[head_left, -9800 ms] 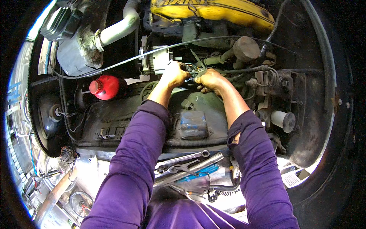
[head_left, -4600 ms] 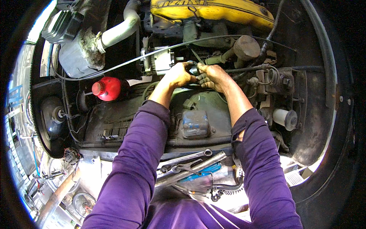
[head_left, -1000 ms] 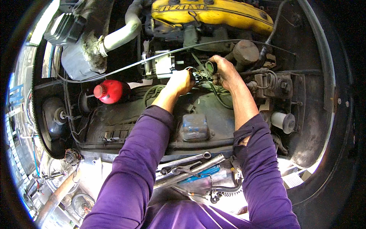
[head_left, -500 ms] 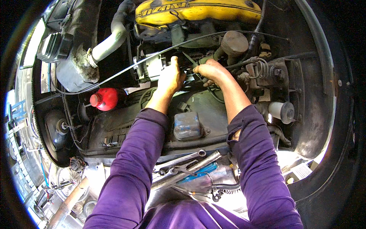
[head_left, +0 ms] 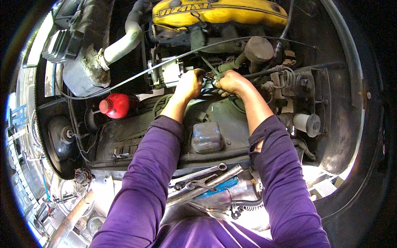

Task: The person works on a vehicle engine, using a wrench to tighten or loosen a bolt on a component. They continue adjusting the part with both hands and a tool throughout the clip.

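At left, tilted red bottle (head_left: 118,106) with cap (head_left: 105,106) on; contents not visible from outside. Next, silver ribbed unit (head_left: 170,73), just beside the left hand (head_left: 191,83). Fingers of this hand bent inward at the thin wires (head_left: 210,77), but tips dark and half covered, so impossible to tell whether grasping or only touching. Wires in the gap between both hands, below the yellow cover (head_left: 221,12). Nearer to the viewer, wrenches (head_left: 202,171) laid side by side, probably for easy reach. Then right hand (head_left: 231,84), with thumb and fingers pinched on the wires, apparently for keeping them steady near the other hand. Farther right, pale cylindrical container (head_left: 301,122), lying sideways, perhaps fixed so for mounting; content impossible to tell.
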### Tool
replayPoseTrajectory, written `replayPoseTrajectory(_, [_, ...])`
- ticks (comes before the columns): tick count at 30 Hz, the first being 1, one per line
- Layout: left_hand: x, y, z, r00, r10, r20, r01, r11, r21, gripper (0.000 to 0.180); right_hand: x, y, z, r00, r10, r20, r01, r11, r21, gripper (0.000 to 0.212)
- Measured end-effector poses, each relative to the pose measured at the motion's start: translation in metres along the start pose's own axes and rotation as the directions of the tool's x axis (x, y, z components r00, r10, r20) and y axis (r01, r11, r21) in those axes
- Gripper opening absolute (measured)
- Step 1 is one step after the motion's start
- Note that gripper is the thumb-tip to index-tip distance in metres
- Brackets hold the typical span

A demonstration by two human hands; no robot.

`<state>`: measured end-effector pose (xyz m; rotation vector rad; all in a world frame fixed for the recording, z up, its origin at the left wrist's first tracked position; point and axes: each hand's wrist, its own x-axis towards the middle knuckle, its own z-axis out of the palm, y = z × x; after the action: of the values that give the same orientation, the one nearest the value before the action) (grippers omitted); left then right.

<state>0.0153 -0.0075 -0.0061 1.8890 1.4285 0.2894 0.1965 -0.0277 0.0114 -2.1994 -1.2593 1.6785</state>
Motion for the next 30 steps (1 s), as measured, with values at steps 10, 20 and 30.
replayPoseTrajectory(10, [0.002,0.018,-0.037,0.996,-0.074,-0.046,0.079,0.992,0.102,0.044,-0.025,-0.016,-0.018,0.993,-0.092,0.075,0.075,0.975,0.207,0.010])
replayPoseTrajectory(20, [0.001,0.040,-0.055,0.985,-0.153,0.080,0.125,0.951,0.284,0.045,-0.023,-0.020,-0.019,0.924,-0.378,-0.053,0.364,0.914,-0.178,0.019])
replayPoseTrajectory(30, [-0.003,0.048,-0.060,0.993,0.020,0.120,-0.063,0.926,0.372,0.038,-0.033,-0.029,-0.018,0.900,-0.425,-0.097,0.381,0.875,-0.299,0.024])
